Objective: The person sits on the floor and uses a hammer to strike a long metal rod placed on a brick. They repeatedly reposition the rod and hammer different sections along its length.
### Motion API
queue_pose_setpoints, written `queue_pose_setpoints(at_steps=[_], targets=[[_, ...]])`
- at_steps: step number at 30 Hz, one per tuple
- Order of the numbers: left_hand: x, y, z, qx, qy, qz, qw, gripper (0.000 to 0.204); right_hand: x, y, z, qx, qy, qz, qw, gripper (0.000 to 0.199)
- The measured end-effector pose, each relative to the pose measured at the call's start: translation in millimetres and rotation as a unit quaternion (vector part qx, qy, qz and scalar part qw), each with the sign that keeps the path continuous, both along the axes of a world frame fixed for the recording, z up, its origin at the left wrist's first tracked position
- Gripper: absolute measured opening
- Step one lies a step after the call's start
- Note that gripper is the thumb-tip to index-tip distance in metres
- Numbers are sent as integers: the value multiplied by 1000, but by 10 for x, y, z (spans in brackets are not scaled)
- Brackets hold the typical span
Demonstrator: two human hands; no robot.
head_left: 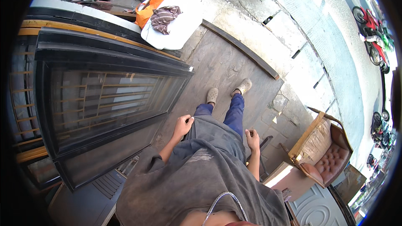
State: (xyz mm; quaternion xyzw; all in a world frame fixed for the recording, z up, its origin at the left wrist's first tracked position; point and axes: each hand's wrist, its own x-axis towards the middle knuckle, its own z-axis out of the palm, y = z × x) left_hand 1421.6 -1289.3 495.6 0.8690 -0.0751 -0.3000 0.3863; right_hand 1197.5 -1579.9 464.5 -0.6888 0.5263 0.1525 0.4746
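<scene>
Two bare hands are seen low in front of the body, held well apart. The left hand point(182, 127) is held at the lower front of the dark grey shirt point(180, 180), thumb and fingertips bent in at the cloth. The right hand point(252, 139) is held beside the right thigh, its fingers curled. At this small scale it cannot be told whether cloth is gripped by the left hand, or whether the right is fully closed. The shirt is worn on the torso, spread across the lower middle of the view; below it, blue trousers point(234, 115) and beige clogs point(212, 95) are worn.

To the left, a black-framed glass panel point(113, 102) is stood at a tilt, near the left forearm. Ahead, a striped cloth point(166, 19) is laid on a white surface point(188, 10), with an orange bag point(144, 16) placed beside it. A dark beam point(243, 49) is laid on the ground. To the right, a brown tufted chair point(333, 155) is placed.
</scene>
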Motion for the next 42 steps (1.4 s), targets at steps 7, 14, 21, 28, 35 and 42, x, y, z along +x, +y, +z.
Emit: queue_pose_setpoints(at_steps=[7, 14, 21, 28, 35, 42], targets=[[672, -1284, -370, -67, 133, 180, 972, 36, 735, -1712, -958, -15, 5, 109, 994, 43], [1368, -2565, -1645, 24, 151, 161, 975, 29, 1829, -3160, -2449, -60, 22, 178, 982, 51], [1309, -3160, -2943, 340, 52, -323, 882, 74, 3568, -3376, -5472, -11, 96, 355, 930, 81], [1816, -3166, -3324, 287, 80, -195, 934, 50, 4542, -3612, -7134, -168, 106, 425, 883, 99], [1659, -3288, -3284, 287, 64, -194, 936, 45, 4657, -3586, -6921, -139, 118, 480, 858, 72], [1146, -3133, -3171, 251, 54, -150, 955, 44, 4667, -4069, -5486, 3, 29, 477, 879, 76]])
